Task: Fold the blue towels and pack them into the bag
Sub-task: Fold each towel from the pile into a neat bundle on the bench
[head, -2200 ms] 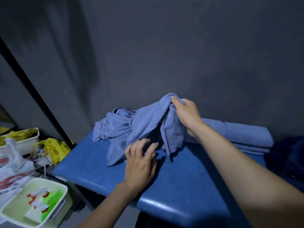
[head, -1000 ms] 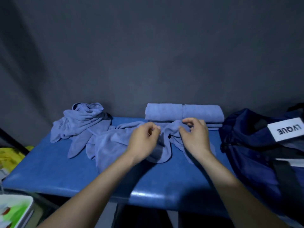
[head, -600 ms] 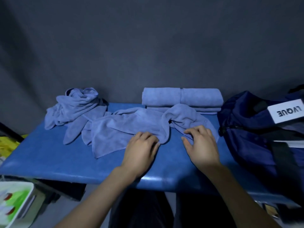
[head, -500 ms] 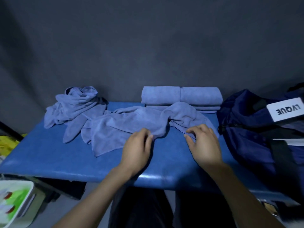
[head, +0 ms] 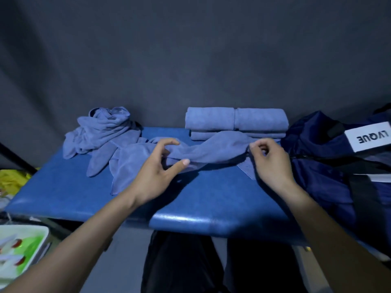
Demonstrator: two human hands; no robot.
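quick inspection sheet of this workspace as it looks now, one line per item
surface: blue padded table, front part bare.
job's things: one loose towel stretched between both hands; crumpled towels at back left; folded towels stacked at back centre; navy bag on the right with a white label, no towel seen in it.
clutter: white tray with green contents at lower left; yellow material at far left.
grippers: left hand fingers spread, thumb and fingertips on the towel; right hand pinches the towel's right end.
cables: nothing seen.
surroundings: dark grey backdrop; dim light.
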